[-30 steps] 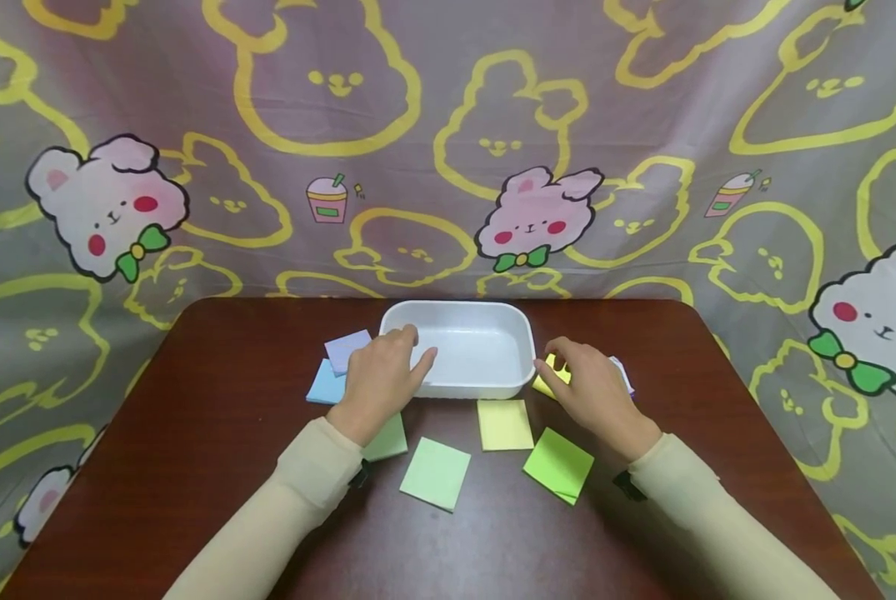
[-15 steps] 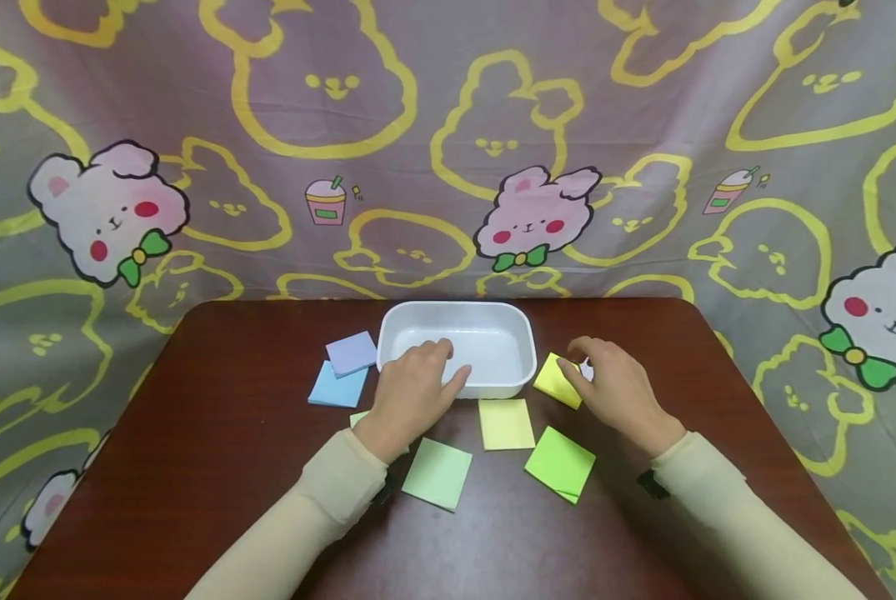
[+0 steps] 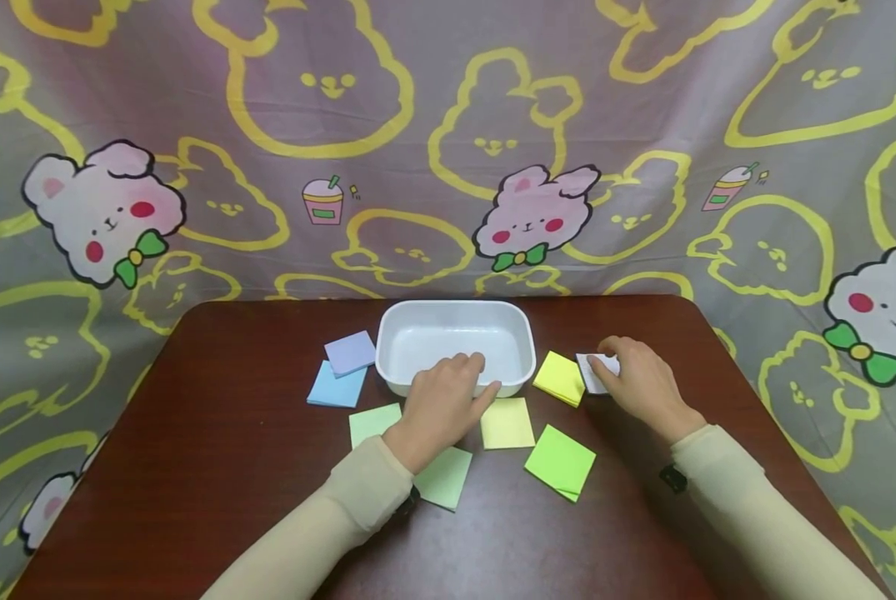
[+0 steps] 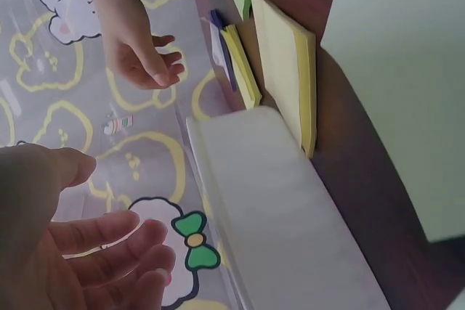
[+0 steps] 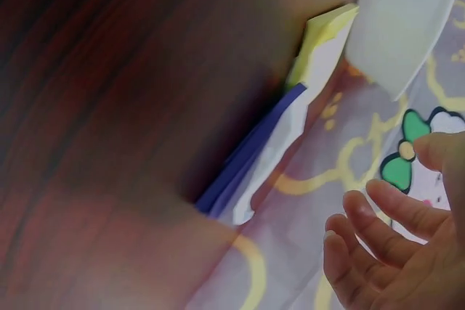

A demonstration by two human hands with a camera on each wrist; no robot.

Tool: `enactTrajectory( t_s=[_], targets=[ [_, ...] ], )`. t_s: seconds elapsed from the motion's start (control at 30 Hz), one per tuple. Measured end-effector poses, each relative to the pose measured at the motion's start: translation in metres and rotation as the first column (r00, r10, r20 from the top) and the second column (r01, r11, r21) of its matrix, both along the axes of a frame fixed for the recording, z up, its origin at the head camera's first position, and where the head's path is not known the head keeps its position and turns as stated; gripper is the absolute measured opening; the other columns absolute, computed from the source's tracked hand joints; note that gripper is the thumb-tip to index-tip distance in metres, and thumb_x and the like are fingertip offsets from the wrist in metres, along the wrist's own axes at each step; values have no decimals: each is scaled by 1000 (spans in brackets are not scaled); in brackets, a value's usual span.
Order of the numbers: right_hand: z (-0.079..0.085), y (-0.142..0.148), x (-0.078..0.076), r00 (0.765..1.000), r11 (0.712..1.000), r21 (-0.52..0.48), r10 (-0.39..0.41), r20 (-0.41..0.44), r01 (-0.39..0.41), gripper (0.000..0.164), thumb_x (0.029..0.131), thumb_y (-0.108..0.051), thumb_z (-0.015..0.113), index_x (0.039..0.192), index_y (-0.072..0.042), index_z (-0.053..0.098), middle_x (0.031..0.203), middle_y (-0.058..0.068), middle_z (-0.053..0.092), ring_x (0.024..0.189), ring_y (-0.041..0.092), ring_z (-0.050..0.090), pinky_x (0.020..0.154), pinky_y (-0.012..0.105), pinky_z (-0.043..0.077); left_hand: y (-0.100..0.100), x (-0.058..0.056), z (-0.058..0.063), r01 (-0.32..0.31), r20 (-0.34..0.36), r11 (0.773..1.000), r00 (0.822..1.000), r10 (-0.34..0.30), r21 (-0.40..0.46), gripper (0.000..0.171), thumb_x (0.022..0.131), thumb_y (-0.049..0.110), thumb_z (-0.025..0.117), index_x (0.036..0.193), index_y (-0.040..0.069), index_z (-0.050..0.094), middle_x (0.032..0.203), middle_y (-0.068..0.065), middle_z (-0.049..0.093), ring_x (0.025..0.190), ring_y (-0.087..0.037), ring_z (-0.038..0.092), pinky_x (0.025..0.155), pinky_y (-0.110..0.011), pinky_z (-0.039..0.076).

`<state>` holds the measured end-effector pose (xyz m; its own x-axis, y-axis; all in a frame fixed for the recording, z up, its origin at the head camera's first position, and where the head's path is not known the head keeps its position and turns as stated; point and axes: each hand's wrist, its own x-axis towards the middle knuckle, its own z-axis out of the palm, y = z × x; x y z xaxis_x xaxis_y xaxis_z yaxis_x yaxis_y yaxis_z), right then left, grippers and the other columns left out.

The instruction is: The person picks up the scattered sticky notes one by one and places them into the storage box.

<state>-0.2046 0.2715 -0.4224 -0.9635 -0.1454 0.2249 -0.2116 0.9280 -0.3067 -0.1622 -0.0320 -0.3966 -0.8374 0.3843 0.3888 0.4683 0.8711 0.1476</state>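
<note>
My left hand (image 3: 440, 408) hovers over the front rim of a white rectangular tub (image 3: 532, 354), fingers relaxed and holding nothing. Below its wrist, a pale green sticky note pad (image 3: 448, 479) is partly covered by the sleeve. On the right, my other hand (image 3: 646, 387) is above a white-topped sticky note pad (image 3: 588, 379) with purple sheets. In the right wrist view, that hand's loosely bent fingers (image 5: 385, 223) are apart from the white-and-purple pad (image 5: 265, 161). Beside this pad lies a bright yellow pad (image 3: 560, 379).
A lavender pad (image 3: 352, 352) overlaps a blue pad (image 3: 337, 387) left of the tub. In front lie another light green pad (image 3: 372, 422), a pale yellow pad (image 3: 509, 425) and a lime green pad (image 3: 562, 462). A patterned cloth (image 3: 417, 100) hangs behind the brown table (image 3: 215, 450).
Both hands have moved to the right. The left went from beside the tub's left end to its front middle; the right moved off the bright yellow pad to the white-topped one.
</note>
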Motion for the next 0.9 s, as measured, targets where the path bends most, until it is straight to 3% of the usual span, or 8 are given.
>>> enactTrajectory(
  t_s=[0.13,0.43,0.67,0.9],
  targets=[
    [-4,9,-4,1000,1000,3,-7,2,6,32,93,-28,58,112,-3,65,109,18,68,99,34,63,76,54,50,7,1,-2,28,3,1000,1000,-28,-13,30,93,43,58,93,14,60,72,0,59,62,-18,58,45,-29,40],
    [-5,24,-11,1000,1000,4,-2,2,2,26,94,-24,56,106,-2,66,102,20,68,90,34,61,70,52,49,22,6,-11,69,-13,997,998,-69,-24,27,93,42,58,94,15,61,75,0,62,66,-19,61,49,-32,45],
    [-9,29,-18,999,999,37,17,45,-18,30,93,-24,58,113,-2,63,114,21,64,108,39,57,85,57,47,34,8,-16,113,-10,993,994,-113,-41,26,93,42,58,101,17,62,82,3,65,72,-16,62,53,-29,47],
    [-18,32,-22,988,986,90,133,78,-140,36,94,-22,59,121,1,60,126,22,60,120,41,51,100,58,42,49,12,-22,148,-13,984,989,-150,-97,28,93,44,57,99,16,63,81,3,64,71,-16,60,50,-26,43]
  ],
)
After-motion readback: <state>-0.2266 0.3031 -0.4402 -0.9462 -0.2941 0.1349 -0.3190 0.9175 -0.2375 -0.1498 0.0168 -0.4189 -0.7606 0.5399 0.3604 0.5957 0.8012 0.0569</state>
